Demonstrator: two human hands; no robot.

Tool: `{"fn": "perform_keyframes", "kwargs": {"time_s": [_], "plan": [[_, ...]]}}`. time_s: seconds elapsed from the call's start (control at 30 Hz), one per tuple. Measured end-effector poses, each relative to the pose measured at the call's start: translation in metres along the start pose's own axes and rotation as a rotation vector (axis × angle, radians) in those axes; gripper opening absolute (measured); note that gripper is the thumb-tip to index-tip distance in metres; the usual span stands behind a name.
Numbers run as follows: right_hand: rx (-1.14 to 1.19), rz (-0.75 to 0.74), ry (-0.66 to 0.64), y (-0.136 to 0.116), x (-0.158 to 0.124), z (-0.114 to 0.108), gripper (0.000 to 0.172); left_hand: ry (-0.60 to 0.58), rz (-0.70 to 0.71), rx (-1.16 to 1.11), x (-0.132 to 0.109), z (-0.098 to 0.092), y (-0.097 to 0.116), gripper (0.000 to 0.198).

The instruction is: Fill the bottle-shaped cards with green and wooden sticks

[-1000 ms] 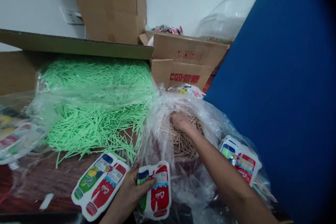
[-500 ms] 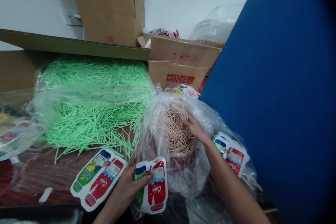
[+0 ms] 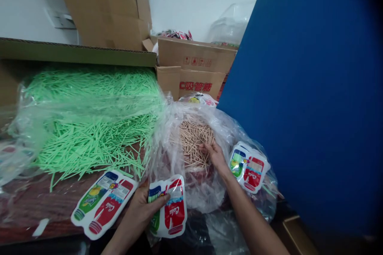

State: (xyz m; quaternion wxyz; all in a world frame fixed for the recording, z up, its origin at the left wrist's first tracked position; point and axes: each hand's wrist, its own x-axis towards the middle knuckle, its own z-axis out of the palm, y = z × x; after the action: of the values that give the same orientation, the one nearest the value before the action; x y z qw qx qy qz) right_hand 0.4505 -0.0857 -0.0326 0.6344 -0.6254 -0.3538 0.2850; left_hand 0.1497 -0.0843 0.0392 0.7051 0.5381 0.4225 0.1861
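My left hand (image 3: 146, 207) grips a flat plastic pouch (image 3: 175, 211) printed with a red cola bottle and a green bottle, its thumb lying across the front. Just left of this hand lies a matching bottle-shaped pouch (image 3: 104, 203) on the table. My right hand (image 3: 214, 153) reaches into a heap of thin tan sticks (image 3: 193, 139) inside a clear plastic bag (image 3: 163, 143). Its fingers look spread and touch the sticks; I see none clearly held. Beside my right forearm, a small stack of the same pouches (image 3: 249, 167) rests on clear plastic.
Bright green sticks (image 3: 92, 139) spill from a plastic-lined cardboard box (image 3: 77, 52) at left. More cartons (image 3: 101, 8) stand behind against the wall. A large blue panel (image 3: 302, 99) blocks the right side. A white scrap (image 3: 40, 227) lies near the table's front edge.
The whole view has shifted, so most things sit further left in the picture. My right hand remains among the tan sticks, its fingers slightly lower in the heap. My left hand keeps its pouch.
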Motion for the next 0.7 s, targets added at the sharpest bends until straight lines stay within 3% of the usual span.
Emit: {"fn": "perform_keyframes", "kwargs": {"time_s": [0.47,0.7], "plan": [[-0.113,-0.08,0.038,-0.002,-0.027,0.005,0.024,0.027,-0.006,-0.037,-0.001,0.009,-0.002,0.027],[-0.145,-0.055,-0.025,0.005,-0.032,0.007,0.016,0.047,0.024,-0.04,-0.001,0.007,-0.001,0.025]]}}
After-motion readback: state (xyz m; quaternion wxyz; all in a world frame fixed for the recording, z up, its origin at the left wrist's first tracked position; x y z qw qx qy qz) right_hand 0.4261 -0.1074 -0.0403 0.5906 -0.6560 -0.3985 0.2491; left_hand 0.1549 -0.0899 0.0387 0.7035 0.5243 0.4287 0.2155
